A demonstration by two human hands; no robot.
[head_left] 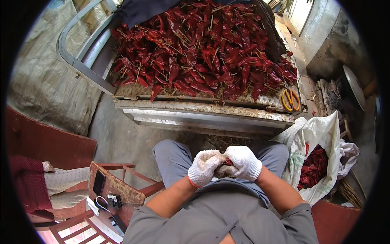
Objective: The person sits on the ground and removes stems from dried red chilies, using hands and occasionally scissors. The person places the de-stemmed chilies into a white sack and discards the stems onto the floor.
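My left hand (205,167) and my right hand (243,162), both in white knit gloves, meet above my lap with fingers curled round a small dark red pepper (228,162), mostly hidden by them. Beyond them, a heap of glossy red dried peppers (203,49) with pale stems covers a rusty metal bed (203,107). Scissors with yellow-orange handles (291,99) lie at its right front edge. Right of my leg, an open white woven sack (329,134) holds red peppers.
A worn wooden chair (130,194) at lower left carries a phone and small black devices. A red-patterned cloth (24,179) lies left of it. A metal rail (67,44) borders the bed. At right are a round metal lid (352,87) and bundled sticks (351,195).
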